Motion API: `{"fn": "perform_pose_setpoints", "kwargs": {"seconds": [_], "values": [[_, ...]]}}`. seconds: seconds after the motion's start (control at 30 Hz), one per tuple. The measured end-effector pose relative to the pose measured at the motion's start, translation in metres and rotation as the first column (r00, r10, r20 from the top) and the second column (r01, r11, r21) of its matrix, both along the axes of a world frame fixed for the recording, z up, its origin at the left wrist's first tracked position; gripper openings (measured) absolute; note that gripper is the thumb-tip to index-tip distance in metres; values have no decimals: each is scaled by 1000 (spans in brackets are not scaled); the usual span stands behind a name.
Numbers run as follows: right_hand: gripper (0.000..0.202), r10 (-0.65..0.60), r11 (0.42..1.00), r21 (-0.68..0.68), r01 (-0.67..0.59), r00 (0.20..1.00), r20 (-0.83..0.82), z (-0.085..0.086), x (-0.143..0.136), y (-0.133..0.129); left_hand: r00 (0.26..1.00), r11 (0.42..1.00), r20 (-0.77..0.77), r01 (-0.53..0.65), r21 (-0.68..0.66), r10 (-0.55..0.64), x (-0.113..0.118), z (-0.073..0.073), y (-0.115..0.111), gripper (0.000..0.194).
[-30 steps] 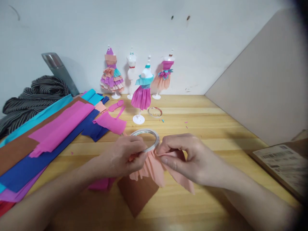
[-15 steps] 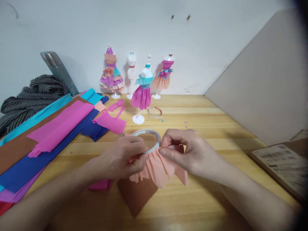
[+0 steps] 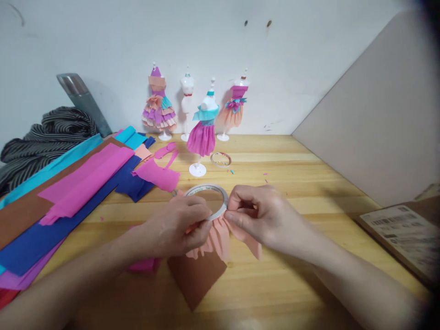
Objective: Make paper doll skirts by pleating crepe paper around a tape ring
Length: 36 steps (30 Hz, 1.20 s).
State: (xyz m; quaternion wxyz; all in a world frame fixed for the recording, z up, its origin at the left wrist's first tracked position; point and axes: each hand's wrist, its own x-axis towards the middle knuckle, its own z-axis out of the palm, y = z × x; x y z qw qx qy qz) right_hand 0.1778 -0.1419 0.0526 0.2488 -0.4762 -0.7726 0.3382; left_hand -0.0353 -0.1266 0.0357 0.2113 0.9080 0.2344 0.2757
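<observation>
A roll of tape (image 3: 222, 195) is held upright-tilted over the table, with peach crepe paper (image 3: 217, 238) hanging in gathered folds from its near edge. My left hand (image 3: 184, 224) is closed on the roll's near left side, pinching ring and paper together. At the right edge of the ring, my right hand (image 3: 257, 213) pinches the peach crepe paper between thumb and forefinger. The pinched edge is partly hidden by the fingers. Beneath the hands lies a brown paper piece (image 3: 197, 282), and a pink piece (image 3: 146, 265) shows under my left wrist.
Several mini dress forms (image 3: 197, 169) in paper dresses stand toward the wall. A thin ring (image 3: 221, 159) and scraps lie near them. Crepe paper sheets (image 3: 82, 183), striped cloth (image 3: 58, 126) and a bottle (image 3: 82, 98) occupy the left. A cardboard box (image 3: 398, 233) sits right.
The peach paper on the right has been drawn in toward the ring and bunched, so less of it spreads out. My right hand has shifted slightly left; my left hand keeps its hold.
</observation>
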Motion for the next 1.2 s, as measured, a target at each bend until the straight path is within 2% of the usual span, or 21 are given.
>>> {"fn": "perform_pose_setpoints", "kwargs": {"seconds": [0.17,0.3,0.53,0.63,0.77,0.9,1.07,1.2], "values": [[19,19,991,133,-23,999,30,1,-4,-1,996,997,-49,70,26,-69,-1,1,0,25],[23,5,995,99,-10,999,44,2,-3,3,993,993,-32,117,-11,-117,-4,0,6,25],[22,7,987,160,-16,998,58,11,9,13,994,995,45,98,-36,-96,-8,3,11,22],[19,14,991,132,-27,995,103,15,14,14,996,996,41,82,-44,-80,-8,3,12,22],[17,55,994,85,-69,987,154,15,16,14,997,995,27,73,-64,-71,-9,1,14,22],[20,95,987,118,-110,987,127,15,10,6,997,996,35,77,-48,-75,-8,0,14,24],[19,202,956,189,-226,970,134,18,1,-7,996,995,43,83,-47,-81,-7,-2,12,25],[15,214,943,237,-232,972,101,19,2,-8,994,994,54,95,-50,-92,-7,-2,12,25]]}}
